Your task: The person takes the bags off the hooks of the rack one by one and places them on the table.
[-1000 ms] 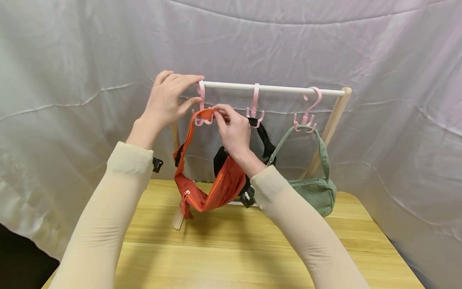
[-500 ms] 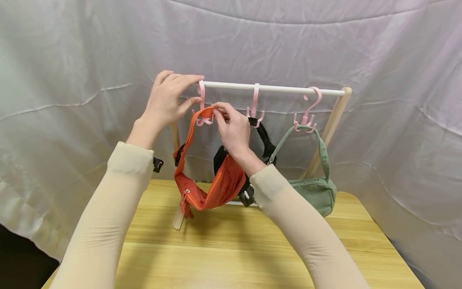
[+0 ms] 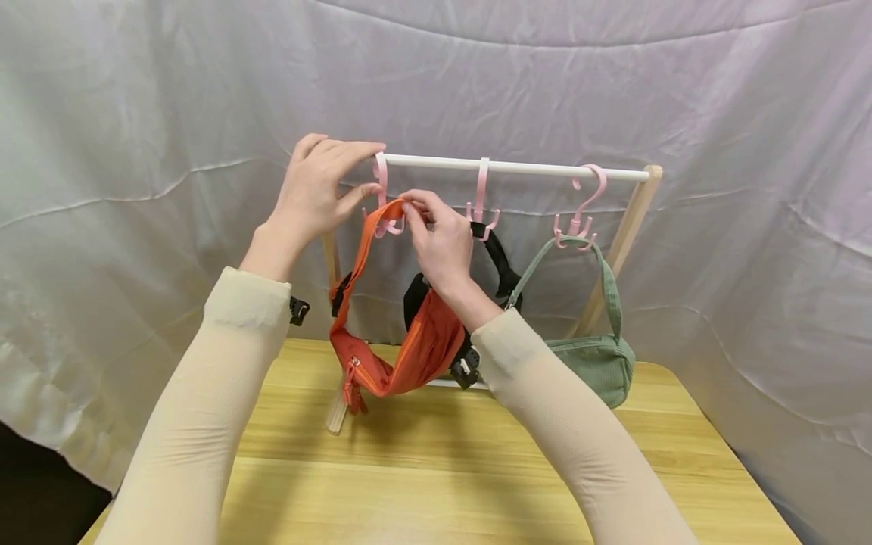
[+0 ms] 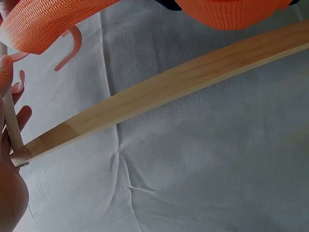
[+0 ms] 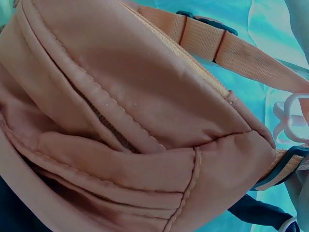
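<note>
My right hand (image 3: 443,242) pinches the orange strap (image 3: 363,246) of a red-orange waist bag (image 3: 425,348) between thumb and fingers. The strap's top loop crosses the prongs of the leftmost pink hook (image 3: 382,182), overlapping them in the head view. Up at the left end of the white rod (image 3: 432,161), my left hand (image 3: 309,185) steadies this hook, index finger at its top and thumb against its stem. Close below hangs the zipped bag body (image 5: 135,87), large in the right wrist view. The left wrist view shows the strap webbing (image 4: 58,19) near the hook.
A black bag strap (image 3: 500,261) hangs from the middle pink hook (image 3: 481,189), its bag mostly hidden behind my right hand. On the right hook (image 3: 589,197) hangs a green corduroy bag (image 3: 593,367). The wooden rack leg (image 3: 623,235) stands on the table (image 3: 381,492), before a grey curtain.
My right hand has lifted the orange strap slightly, and its loop sits higher over the hook's prongs. The left hand has stayed in place.
</note>
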The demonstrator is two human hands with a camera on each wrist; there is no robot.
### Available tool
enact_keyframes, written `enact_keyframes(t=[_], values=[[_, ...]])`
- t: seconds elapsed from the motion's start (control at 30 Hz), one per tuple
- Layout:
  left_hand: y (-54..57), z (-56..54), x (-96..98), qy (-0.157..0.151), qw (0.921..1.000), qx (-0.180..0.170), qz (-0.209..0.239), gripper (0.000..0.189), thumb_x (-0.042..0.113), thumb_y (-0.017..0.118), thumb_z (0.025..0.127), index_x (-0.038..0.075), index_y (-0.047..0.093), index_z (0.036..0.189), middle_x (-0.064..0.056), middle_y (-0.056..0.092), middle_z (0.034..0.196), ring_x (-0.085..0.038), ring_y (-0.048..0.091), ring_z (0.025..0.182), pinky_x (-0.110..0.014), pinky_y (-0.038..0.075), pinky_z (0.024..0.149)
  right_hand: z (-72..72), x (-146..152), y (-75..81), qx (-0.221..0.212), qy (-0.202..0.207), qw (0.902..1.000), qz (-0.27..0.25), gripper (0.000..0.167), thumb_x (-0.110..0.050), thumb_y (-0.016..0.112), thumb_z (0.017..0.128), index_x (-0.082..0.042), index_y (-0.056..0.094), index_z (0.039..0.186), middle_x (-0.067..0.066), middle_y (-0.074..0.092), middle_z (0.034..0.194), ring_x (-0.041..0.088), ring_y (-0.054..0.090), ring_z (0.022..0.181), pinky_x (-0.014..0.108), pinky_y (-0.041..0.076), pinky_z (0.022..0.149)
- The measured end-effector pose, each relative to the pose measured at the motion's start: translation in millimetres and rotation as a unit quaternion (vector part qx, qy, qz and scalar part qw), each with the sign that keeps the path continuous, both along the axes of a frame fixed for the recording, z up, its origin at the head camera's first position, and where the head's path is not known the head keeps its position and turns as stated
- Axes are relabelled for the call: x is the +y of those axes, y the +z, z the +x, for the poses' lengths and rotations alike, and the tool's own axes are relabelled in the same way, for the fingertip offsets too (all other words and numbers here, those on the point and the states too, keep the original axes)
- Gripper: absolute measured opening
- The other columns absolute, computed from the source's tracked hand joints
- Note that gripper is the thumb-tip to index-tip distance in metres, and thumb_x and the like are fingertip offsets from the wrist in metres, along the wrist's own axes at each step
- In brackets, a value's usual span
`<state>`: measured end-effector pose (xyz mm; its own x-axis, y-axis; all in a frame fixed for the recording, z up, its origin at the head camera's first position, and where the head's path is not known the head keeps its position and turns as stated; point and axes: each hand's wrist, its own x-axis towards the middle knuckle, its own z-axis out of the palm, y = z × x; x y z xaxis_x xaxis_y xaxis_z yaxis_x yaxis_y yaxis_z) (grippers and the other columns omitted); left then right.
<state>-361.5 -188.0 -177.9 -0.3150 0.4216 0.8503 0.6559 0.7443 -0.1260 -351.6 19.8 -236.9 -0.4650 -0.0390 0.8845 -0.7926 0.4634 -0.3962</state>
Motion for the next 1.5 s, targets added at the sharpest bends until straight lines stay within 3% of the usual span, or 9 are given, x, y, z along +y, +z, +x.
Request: enact_keyframes(t=[0.27, 0.9, 1.07, 1.33, 1.5], values=[[0.6, -1.1, 1.3, 0.001, 1.0000, -0.002, -0.002, 0.052, 0.029, 0.080, 0.092, 0.017, 0.066, 0.140, -0.006, 0.072, 0.131, -0.031, 0.065, 0.117, -0.047, 0.033, 0.114, -0.8, 1, 2.8, 0.006, 0.003, 1.0000, -0.006, 0.016, -0.018, 0.068, 0.103, -0.008, 0.077, 0.112, 0.006, 0.080, 0.104, 0.016, 0.075, 0.085, 0.030, 0.059, 0.070], [1.3, -1.6, -1.6, 0.005, 1.0000, -0.006, 0.000, 0.052, 0.026, 0.081, 0.092, 0.017, 0.066, 0.140, -0.005, 0.072, 0.131, -0.030, 0.065, 0.117, -0.046, 0.033, 0.114, 4.7, 1, 7.1, 0.018, 0.011, 0.9997, -0.012, 0.017, -0.018, 0.070, 0.102, -0.008, 0.078, 0.113, 0.007, 0.080, 0.103, 0.017, 0.075, 0.083, 0.025, 0.053, 0.064], [2.3, -0.1, -2.9, 0.005, 0.9999, -0.011, -0.010, 0.053, 0.025, 0.081, 0.092, 0.016, 0.065, 0.141, -0.007, 0.071, 0.132, -0.031, 0.064, 0.119, -0.047, 0.032, 0.116, 7.2, 1, 6.0, 0.019, 0.020, 0.9995, -0.017, 0.017, -0.018, 0.070, 0.102, -0.007, 0.078, 0.113, 0.008, 0.080, 0.103, 0.018, 0.076, 0.084, 0.028, 0.058, 0.068], [3.9, 5.5, -6.0, 0.014, 0.9992, -0.026, -0.028, 0.059, 0.021, 0.081, 0.092, 0.013, 0.061, 0.147, -0.009, 0.067, 0.140, -0.031, 0.059, 0.130, -0.049, 0.024, 0.124, 11.4, 2, 3.6, 0.018, 0.030, 0.9990, -0.026, 0.017, -0.017, 0.070, 0.102, -0.007, 0.078, 0.112, 0.007, 0.080, 0.101, 0.018, 0.075, 0.082, 0.029, 0.060, 0.069], [3.9, 7.7, -8.1, 0.002, 0.9992, -0.025, -0.032, 0.063, 0.019, 0.081, 0.092, 0.008, 0.057, 0.149, -0.010, 0.058, 0.151, -0.032, 0.049, 0.143, -0.052, 0.013, 0.128, 14.2, 2, 1.6, 0.018, 0.037, 0.9984, -0.038, 0.016, -0.016, 0.070, 0.101, -0.006, 0.078, 0.111, 0.007, 0.080, 0.100, 0.019, 0.075, 0.083, 0.030, 0.061, 0.071]])
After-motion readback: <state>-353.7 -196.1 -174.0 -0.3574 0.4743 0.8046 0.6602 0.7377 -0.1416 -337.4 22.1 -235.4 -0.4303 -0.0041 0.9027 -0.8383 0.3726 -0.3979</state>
